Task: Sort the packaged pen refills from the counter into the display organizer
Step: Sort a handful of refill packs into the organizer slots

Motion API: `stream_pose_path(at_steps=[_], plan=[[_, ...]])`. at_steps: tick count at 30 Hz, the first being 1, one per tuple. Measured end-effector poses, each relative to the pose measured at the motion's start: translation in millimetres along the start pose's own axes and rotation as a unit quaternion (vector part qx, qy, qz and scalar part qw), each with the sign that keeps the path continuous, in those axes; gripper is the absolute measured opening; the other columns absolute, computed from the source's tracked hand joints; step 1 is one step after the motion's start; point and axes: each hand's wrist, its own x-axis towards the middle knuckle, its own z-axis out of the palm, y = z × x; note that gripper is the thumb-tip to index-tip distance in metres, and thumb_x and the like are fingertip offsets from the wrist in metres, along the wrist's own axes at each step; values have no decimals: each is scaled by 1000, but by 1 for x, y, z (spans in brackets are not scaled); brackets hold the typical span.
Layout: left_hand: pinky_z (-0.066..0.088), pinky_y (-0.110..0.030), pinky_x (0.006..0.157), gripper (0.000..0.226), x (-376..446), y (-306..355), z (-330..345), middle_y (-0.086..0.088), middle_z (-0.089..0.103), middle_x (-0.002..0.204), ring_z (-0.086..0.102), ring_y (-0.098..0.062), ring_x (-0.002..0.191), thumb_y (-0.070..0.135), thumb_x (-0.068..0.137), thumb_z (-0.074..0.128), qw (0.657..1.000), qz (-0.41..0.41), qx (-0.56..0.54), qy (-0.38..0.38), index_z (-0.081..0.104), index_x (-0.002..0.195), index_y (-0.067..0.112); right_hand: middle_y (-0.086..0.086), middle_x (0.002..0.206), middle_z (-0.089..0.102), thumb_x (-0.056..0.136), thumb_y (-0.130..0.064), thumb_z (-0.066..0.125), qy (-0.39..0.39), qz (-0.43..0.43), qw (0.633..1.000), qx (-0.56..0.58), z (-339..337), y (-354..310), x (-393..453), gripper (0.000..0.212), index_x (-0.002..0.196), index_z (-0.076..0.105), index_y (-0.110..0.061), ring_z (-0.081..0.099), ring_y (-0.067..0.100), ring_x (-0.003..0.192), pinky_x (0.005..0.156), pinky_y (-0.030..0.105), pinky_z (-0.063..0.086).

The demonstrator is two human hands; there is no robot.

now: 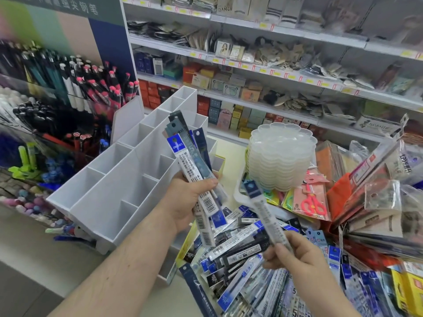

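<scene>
Both forearms reach in from the bottom edge. Far left, a pen display (68,88) stands packed with upright pens, red-capped ones toward its right. Next over, white display organizer (109,179) sits tilted on the worktop (27,259), open compartments stepping up toward the back, the ones in view bare. Left hand (190,202) grips a fanned bundle of refill packs (194,161), thumb curled over the front, packs pointing up and slightly left, held over the organizer's right edge. Below and right of it, a loose refill pile (240,259) of blue, black and white packs spreads across the worktop, overlapping at all angles. Right hand (299,257) pinches the lower end of 1 single refill pack (263,211) between thumb and fingertips, pack tilted up-left, blue header at the top, raised above the pile and apart from the bundle. Behind it, a stack of clear scalloped trays (281,156); beside that, packaged scissors (313,202) in pink. Far right, mixed hanging packets, blurred. Store shelves (274,76) of boxed goods fill the background.
</scene>
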Motion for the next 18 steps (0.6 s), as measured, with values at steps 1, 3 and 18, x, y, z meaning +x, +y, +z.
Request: stream_pose_path(at_steps=[1,3,18], plan=[[59,-32,51,13,1,-1,-1,-10,70,70,68,-22,55,-10,84,63,1000,-6,8,0,66,91,0,11,68,65,96,5,51,18,4,999,31,-1,-2,3,18,101,65,-5,63,27,61,60,30,56],[59,-34,52,23,2,-6,0,-10,72,78,71,-23,63,-11,84,64,999,-22,40,-14,63,105,-2,9,66,55,96,5,50,29,4,997,76,3,-10,11,21,99,65,-10,55,20,59,59,32,53],[57,-25,71,40,-11,-40,17,1,77,94,73,-12,88,-13,80,67,961,-1,242,-135,71,101,21,2,81,75,83,-27,78,7,-61,994,-90,76,-59,44,8,84,73,-20,73,21,80,76,51,60]])
